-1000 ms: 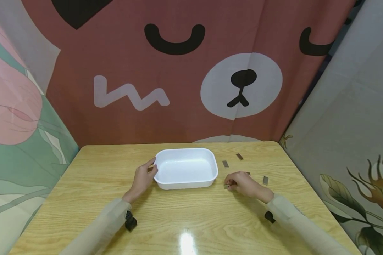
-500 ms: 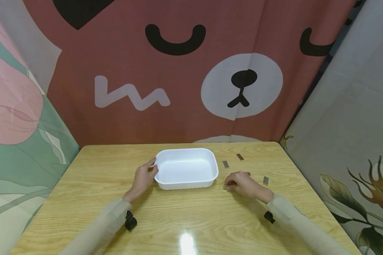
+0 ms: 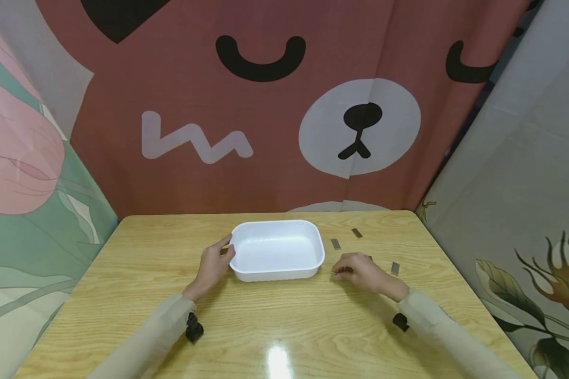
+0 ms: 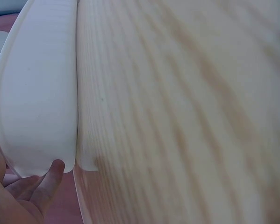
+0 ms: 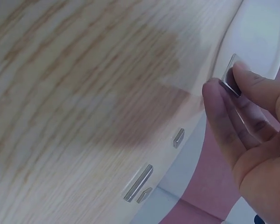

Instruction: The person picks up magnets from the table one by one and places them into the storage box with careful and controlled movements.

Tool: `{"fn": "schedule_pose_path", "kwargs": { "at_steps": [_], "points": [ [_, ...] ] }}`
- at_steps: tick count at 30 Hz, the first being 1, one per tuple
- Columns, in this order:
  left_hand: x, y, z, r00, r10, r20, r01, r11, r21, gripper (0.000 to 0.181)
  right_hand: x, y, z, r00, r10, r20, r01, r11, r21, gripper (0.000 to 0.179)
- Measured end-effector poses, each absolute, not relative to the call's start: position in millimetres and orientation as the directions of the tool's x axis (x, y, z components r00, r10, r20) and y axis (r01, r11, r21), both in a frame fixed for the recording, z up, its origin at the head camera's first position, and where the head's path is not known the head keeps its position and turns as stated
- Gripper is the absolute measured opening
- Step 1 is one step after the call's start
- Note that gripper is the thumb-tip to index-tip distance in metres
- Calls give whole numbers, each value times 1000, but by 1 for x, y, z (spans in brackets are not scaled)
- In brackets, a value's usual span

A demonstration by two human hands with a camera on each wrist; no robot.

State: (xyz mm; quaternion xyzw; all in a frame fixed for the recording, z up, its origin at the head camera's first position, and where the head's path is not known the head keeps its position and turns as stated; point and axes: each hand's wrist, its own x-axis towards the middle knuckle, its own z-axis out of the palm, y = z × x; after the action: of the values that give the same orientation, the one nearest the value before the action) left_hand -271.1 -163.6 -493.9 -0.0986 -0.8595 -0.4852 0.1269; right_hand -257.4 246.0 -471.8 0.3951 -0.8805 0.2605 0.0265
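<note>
A white plastic tub (image 3: 277, 250) stands on the wooden table. At its left end my left hand (image 3: 212, 267) holds the rim, the thumb tip overlapping it; in the left wrist view, fingertips (image 4: 57, 167) lie against the tub's outer wall. My right hand (image 3: 359, 271), to the right of the tub, pinches a small rectangular metal plate (image 5: 231, 77) between thumb and fingertips. In the head view that plate shows only as a thin edge. Behind the right hand lie similar plates: one (image 3: 335, 243) near the tub, another (image 3: 356, 232) farther back.
Right of the right hand lies a further metal plate (image 3: 395, 268), and one more (image 3: 371, 258) peeks out behind the knuckles. The wooden table (image 3: 275, 316) reaches back to a bear-print curtain (image 3: 265, 184). Floral cloths hang on both sides.
The right hand has risen slightly, and the metal plate at its fingertips has tilted from showing its face to showing its edge. The left hand and tub stay put.
</note>
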Motion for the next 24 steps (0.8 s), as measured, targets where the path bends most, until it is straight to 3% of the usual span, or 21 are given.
{"fn": "schedule_pose_path", "kwargs": {
  "at_steps": [5,14,24],
  "points": [
    [-272,-164,-494,-949,48,312,291,514,807,44,-258,246,-468,-682,-686,255,-705,523,-479,15],
    [-270,-164,-495,-949,50,311,292,513,807,44,-258,243,-456,-616,-715,331,-764,441,-471,17],
    [-272,-163,-495,-952,39,303,280,511,813,44,-257,243,-435,-658,-696,286,-716,462,-524,20]
  ]
}}
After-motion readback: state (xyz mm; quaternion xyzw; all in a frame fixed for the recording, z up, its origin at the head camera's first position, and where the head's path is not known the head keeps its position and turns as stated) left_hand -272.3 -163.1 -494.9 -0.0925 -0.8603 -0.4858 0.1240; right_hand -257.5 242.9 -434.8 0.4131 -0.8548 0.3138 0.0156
